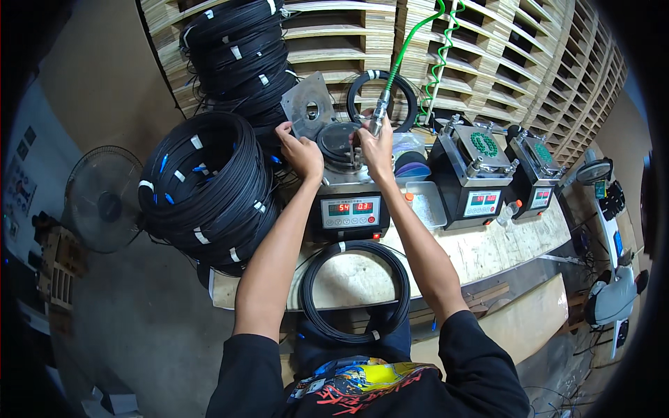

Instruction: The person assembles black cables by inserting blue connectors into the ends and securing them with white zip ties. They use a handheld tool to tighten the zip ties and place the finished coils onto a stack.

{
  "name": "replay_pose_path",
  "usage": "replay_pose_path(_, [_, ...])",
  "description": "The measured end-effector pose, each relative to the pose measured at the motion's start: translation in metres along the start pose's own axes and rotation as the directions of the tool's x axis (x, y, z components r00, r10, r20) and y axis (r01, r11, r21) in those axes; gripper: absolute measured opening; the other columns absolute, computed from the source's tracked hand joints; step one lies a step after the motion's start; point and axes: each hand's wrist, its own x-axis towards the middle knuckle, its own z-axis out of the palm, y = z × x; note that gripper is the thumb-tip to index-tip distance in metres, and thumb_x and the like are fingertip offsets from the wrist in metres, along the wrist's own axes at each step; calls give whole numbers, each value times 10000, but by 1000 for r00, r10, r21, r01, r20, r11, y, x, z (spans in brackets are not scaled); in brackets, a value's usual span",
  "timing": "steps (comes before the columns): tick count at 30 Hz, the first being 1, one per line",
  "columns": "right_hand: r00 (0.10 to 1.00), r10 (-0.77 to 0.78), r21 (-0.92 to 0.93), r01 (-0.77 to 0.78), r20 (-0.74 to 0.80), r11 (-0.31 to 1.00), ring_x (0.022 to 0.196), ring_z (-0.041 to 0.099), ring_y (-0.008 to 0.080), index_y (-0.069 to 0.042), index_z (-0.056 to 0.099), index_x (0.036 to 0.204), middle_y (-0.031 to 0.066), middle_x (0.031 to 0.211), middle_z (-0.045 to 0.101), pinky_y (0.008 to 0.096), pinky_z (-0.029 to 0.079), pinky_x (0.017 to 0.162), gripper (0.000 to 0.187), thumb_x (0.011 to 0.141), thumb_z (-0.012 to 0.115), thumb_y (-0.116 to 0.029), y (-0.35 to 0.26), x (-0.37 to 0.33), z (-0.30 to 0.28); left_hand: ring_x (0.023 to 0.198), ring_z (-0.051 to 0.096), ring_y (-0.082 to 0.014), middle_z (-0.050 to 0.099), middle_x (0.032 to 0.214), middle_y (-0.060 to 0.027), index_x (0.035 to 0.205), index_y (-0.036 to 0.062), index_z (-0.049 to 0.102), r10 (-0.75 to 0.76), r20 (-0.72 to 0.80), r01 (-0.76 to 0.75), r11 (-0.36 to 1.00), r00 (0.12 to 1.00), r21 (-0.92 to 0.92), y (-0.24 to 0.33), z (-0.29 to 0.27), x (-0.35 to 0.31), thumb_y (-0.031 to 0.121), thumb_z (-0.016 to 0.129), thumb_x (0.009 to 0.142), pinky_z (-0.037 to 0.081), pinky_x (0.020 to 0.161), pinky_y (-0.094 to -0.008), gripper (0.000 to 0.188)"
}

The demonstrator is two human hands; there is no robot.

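Note:
My left hand (301, 155) has its fingers curled at the lower edge of a square metal plate (325, 113) with a round central hole, which stands tilted up. My right hand (377, 148) is wrapped round a metal air gun (380, 111) on a green hose (411, 40). Between my hands is the round dark top (337, 139) of a polishing machine (350, 211) with a lit red display. A coil of black cable (304, 292) hangs over the bench's front edge, below the machine.
Tall stacks of black cable coils (209, 202) stand at the left, beside a fan (104, 202). Two similar machines (481, 198) sit to the right on the bench (488, 244). A clear tray (426, 203) and small bottle (511, 211) are nearby. Wooden pallets (334, 42) line the back.

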Motion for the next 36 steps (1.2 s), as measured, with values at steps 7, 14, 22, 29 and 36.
replay_pose_path(7, [987,-123,-59,118,-99,991,597,608,144,-10,498,1071,39,774,509,280,492,526,291,810,532,114,12,21,11,1015,570,-498,611,1100,-255,1155,39,486,-5,13,6,1000,1000,-23,-3,0,0,-103,492,781,412,864,-556,400])
replay_pose_path(14, [964,-106,22,115,-243,993,654,631,162,-2,479,1074,76,873,522,296,507,579,268,834,511,112,3,31,-11,962,584,-448,621,1065,-216,1149,57,489,-31,-27,29,998,999,-52,-12,8,-1,-97,496,785,417,850,-524,395])
replay_pose_path(22, [996,70,195,-58,-58,979,654,650,156,-9,475,1084,50,846,510,274,537,563,302,815,502,126,3,-4,41,1135,615,-412,608,1168,-276,1140,-7,481,-108,18,109,993,994,-53,-5,-1,0,-164,478,770,524,846,-436,402])
replay_pose_path(29, [964,-149,-10,150,-219,989,616,618,153,7,481,1042,44,798,494,282,496,545,238,833,505,116,18,36,36,1139,613,-410,608,1177,-288,1145,-10,484,-77,37,80,992,996,-98,-5,-1,1,-169,456,769,523,841,-420,409])
replay_pose_path(36, [997,81,196,-76,-17,978,657,655,176,-4,459,1061,54,811,515,299,554,583,240,851,470,111,10,25,33,1091,634,-414,628,1156,-287,1135,-16,491,-72,12,73,990,997,-119,-4,-1,2,-158,445,768,510,842,-402,396])
